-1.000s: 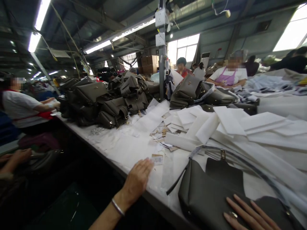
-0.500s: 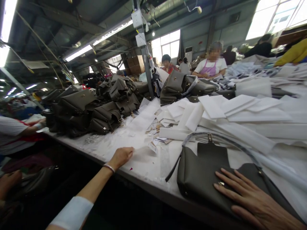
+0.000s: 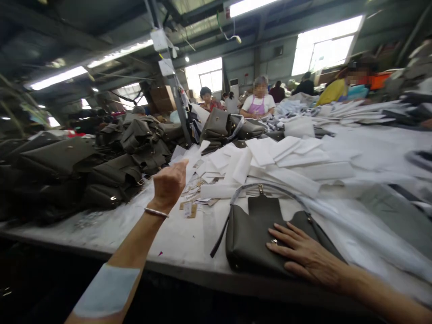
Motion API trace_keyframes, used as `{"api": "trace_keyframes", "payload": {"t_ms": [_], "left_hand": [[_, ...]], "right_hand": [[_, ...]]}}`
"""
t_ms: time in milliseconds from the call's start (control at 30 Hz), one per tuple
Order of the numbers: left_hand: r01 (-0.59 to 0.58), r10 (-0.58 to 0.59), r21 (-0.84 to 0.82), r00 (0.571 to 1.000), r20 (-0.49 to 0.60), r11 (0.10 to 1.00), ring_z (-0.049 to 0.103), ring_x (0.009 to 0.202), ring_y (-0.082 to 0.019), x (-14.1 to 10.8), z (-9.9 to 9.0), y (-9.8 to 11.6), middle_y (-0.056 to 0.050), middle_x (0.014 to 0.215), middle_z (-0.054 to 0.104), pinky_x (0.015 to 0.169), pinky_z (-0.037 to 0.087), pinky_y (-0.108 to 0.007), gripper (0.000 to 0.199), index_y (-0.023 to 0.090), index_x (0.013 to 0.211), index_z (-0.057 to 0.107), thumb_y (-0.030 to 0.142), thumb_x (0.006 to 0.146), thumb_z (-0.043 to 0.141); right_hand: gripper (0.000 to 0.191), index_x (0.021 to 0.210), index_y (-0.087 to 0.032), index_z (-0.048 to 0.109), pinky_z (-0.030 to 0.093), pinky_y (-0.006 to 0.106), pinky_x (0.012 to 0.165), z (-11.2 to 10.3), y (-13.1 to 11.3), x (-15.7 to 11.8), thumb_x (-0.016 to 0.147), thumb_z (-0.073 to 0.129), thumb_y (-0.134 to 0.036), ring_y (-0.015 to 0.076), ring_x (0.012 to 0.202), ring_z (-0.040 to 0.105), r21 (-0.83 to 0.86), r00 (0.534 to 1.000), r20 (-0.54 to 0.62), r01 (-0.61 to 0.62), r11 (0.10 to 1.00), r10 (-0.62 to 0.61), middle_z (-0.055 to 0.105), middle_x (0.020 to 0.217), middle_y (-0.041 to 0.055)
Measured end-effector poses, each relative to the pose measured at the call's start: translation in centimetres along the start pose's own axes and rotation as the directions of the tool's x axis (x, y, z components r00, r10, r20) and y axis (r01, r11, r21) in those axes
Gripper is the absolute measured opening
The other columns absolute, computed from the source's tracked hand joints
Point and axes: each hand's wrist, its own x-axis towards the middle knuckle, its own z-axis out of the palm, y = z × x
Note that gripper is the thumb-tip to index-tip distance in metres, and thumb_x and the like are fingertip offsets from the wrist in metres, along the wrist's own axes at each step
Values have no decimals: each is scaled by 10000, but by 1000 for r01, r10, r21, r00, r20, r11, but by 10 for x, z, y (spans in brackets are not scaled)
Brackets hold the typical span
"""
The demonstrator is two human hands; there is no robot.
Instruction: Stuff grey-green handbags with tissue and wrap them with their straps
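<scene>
A dark olive handbag [image 3: 249, 234] lies on the white table [image 3: 182, 238] at the front, its wrapped strap looping behind it and its flap pointing away. My right hand [image 3: 297, 252] rests flat on the bag, fingers spread beside a small metal clasp. To the left, my left hand [image 3: 170, 180] is raised over the table with its fingers closed; whatever they pinch is hard to make out against thin white sheeting behind. Small brown and white tags [image 3: 189, 209] lie between the left hand and the bag.
Dark bags [image 3: 114, 175] are heaped at the left. White foam sheets [image 3: 236, 166] pile up behind the handbag, and plastic sheeting [image 3: 357, 225] spreads at right. A post [image 3: 177, 99] rises at the far edge. Several people, one in a purple apron [image 3: 257, 106], are beyond.
The view has swung to the right. My left hand has moved forward, away from the table's front edge, to beside the tags. My right hand stays on the bag.
</scene>
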Motion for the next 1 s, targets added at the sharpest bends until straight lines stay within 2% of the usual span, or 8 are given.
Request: {"api": "trace_keyframes", "payload": {"t_ms": [100,167,300,467,600,733,867,1000], "left_hand": [[-308,283,-150,945,-163,940,690,841,-197,-15,-24,82,-93,959,741,780,496,-303,276,147,1176,635,184,979,446],[-515,491,-296,857,-159,804,675,972,-196,-41,-33,141,-122,1076,717,848,503,-314,291,106,1209,589,136,980,412],[-545,694,-527,709,124,652,658,940,-227,-99,-21,224,-137,1072,684,751,536,-342,278,85,1204,557,155,966,432],[-348,653,-629,672,349,695,612,955,-236,-119,-8,235,-105,1087,657,811,533,-362,316,122,1243,528,146,931,491],[-380,646,-569,655,392,729,599,854,-239,-113,-18,242,-101,958,651,730,525,-361,209,100,1092,596,100,906,500],[-429,659,-548,674,335,718,603,858,-247,-115,-15,255,-106,887,645,721,519,-370,150,101,993,624,122,920,495],[-464,690,-596,689,222,656,586,1106,-258,-126,1,252,-133,1068,671,963,472,-411,274,86,1195,578,179,958,474],[-453,663,-581,718,213,676,587,1168,-256,-145,11,252,-142,1170,664,972,478,-388,336,85,1279,543,193,969,472]], "right_hand": [[529,1481,-387,398,197,601,1175,-14,-11,5,974,519,-478,322,1456,270,26,1000,18,-23,999,22,352,1566,57],[479,1428,-353,492,238,592,1159,-16,-16,5,966,535,-470,323,1420,345,61,999,-29,-36,998,38,429,1521,72],[287,1188,-295,688,481,400,1002,-7,-23,-3,969,508,-341,243,1110,627,229,982,-161,-55,972,93,687,1219,47],[243,980,-316,750,540,319,833,-2,-29,-13,933,511,-306,226,885,680,343,958,-210,-115,932,196,757,877,16],[269,818,-290,749,524,324,707,-3,-29,-16,923,511,-358,225,731,660,284,926,-289,-159,946,242,741,781,36],[407,585,-235,669,435,297,572,-1,-27,-19,927,481,-353,179,523,565,156,915,-355,-144,977,192,653,571,48],[371,593,-200,667,371,285,529,4,-25,-21,909,490,-276,153,485,531,38,909,-396,-124,992,129,638,547,58],[352,560,-207,625,415,322,601,-3,-31,-30,893,526,-267,152,499,515,-56,877,-477,-88,995,50,591,510,30]]}}
